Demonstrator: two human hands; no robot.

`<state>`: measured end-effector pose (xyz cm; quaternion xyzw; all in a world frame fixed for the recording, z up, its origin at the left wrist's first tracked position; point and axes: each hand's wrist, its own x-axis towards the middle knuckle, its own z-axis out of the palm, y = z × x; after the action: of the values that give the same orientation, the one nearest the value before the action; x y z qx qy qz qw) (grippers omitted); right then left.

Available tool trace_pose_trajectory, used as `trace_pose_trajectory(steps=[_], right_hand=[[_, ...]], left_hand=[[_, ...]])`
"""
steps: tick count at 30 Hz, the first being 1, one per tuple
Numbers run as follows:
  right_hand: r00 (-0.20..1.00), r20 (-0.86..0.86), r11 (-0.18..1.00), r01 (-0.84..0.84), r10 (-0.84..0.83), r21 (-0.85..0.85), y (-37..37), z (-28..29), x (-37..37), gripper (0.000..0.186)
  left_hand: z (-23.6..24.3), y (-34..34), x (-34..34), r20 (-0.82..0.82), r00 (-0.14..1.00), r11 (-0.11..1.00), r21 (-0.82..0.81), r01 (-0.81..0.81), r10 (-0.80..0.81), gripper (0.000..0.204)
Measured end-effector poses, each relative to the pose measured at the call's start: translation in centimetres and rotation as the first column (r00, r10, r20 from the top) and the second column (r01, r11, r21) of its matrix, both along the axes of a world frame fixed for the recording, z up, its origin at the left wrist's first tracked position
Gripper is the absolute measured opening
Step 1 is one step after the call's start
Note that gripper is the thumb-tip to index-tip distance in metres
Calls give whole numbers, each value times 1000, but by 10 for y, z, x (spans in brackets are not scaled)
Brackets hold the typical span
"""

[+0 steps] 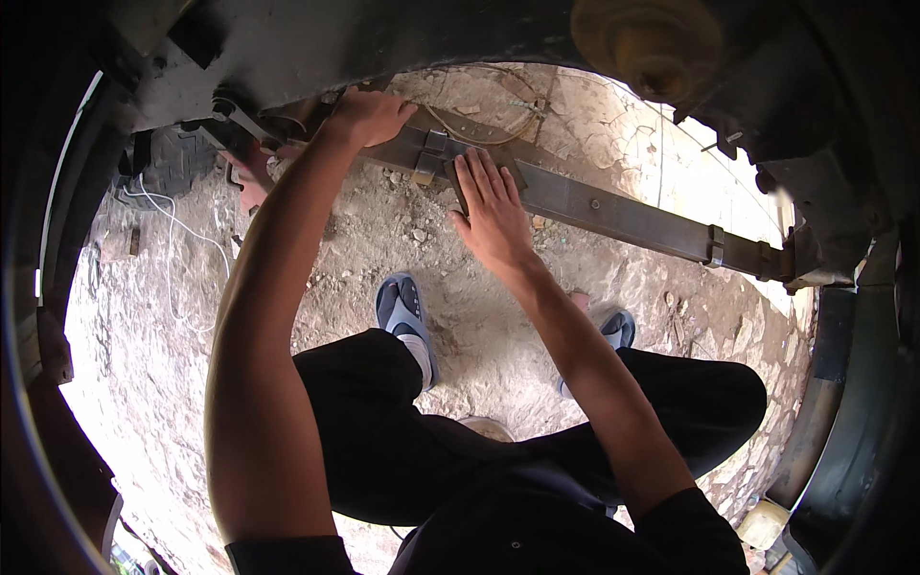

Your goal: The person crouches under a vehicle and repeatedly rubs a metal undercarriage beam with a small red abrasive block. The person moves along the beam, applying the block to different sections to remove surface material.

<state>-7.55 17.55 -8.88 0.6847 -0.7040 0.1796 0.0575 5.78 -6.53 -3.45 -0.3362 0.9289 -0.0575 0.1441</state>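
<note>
A long dark metal leaf spring [613,206] with clamp bands runs across under a vehicle body, from upper left to right. My left hand [369,117] is closed over its left part, the fingertips mostly hidden on the far side. My right hand [494,206] lies flat, fingers stretched out, over a thin dark brown flat piece [458,184] on the spring. That piece shows on both sides of the fingers; its kind I cannot make out. Between my hands a metal clamp [429,158] wraps the spring.
Dark bodywork [383,43] arches close overhead, with a round rusty part [652,43] hanging down. A red metal piece [251,177], a tyre [172,163] and a white cable [177,225] lie at left. A yellowish block [764,524] sits lower right. Stony ground lies around my feet.
</note>
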Motion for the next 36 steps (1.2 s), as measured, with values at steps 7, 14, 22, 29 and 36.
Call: trace_pose_trajectory(steps=[7,14,22,29,36], right_hand=[[999,14,999,44,-44,-2,1,-1,-6,86],[999,1,994,52,-53,-92,-3,-7,-13,60],[983,182,991,23,2,-133,-24,34,2,64],[997,12,997,-70,70,-18,-16,6,13,79],[999,0,996,-54,54,-71,0,1,-3,78]], left_hand=[[-6,-7,1,-7,1000,1000,10,22,-22,40],[4,2,-2,-25,1000,999,35,-15,16,42],[8,8,2,-92,993,995,77,-64,71,55],[7,8,3,-115,993,1000,12,24,-23,46],[9,8,0,-124,991,998,36,-50,54,47]])
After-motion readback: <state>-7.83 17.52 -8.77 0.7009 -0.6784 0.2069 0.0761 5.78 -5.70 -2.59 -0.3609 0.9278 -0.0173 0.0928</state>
